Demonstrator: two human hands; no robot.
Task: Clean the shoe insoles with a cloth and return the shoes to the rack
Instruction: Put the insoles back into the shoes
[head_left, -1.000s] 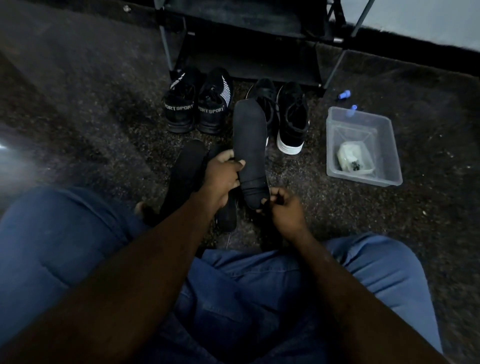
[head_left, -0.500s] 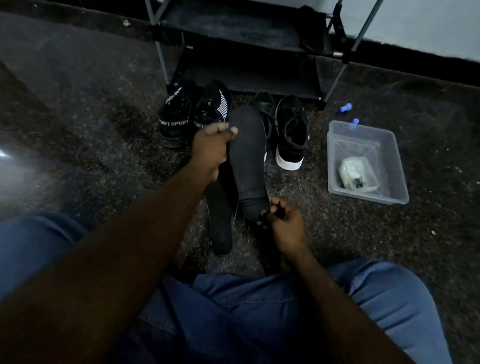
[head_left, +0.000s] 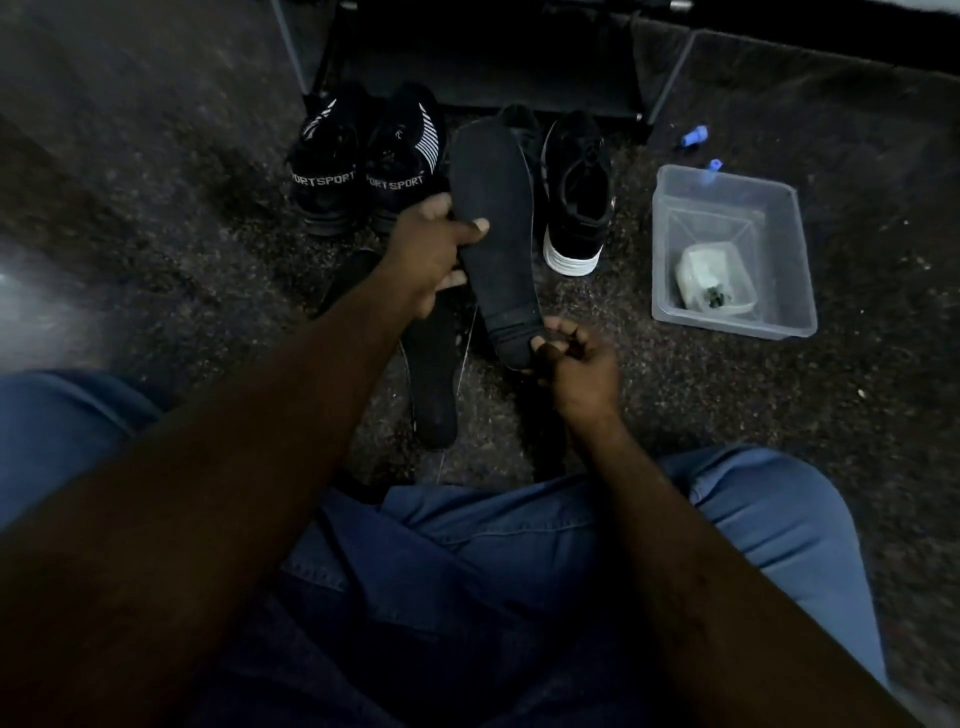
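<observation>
I hold a black insole (head_left: 493, 223) upright over the floor. My right hand (head_left: 574, 364) pinches its heel end. My left hand (head_left: 431, 254) grips its left edge near the middle, thumb across the face and fingers behind. No cloth shows plainly. Another black insole (head_left: 431, 384) lies flat below my left hand, and a further one (head_left: 345, 278) shows beside my left forearm. A black pair marked SPORT (head_left: 358, 166) stands at the foot of the dark rack (head_left: 483, 57). A black shoe with a white sole (head_left: 576, 202) stands right of the held insole, its mate (head_left: 522, 124) partly hidden behind it.
A clear plastic tub (head_left: 779, 249) with a white object (head_left: 714, 280) inside sits on the dark carpet to the right. Two small blue pieces (head_left: 693, 136) lie behind it. My legs in blue jeans (head_left: 467, 561) fill the foreground.
My left hand slid up the insole toward its toe end, then came back down to the middle. My right hand kept its pinch on the heel.
</observation>
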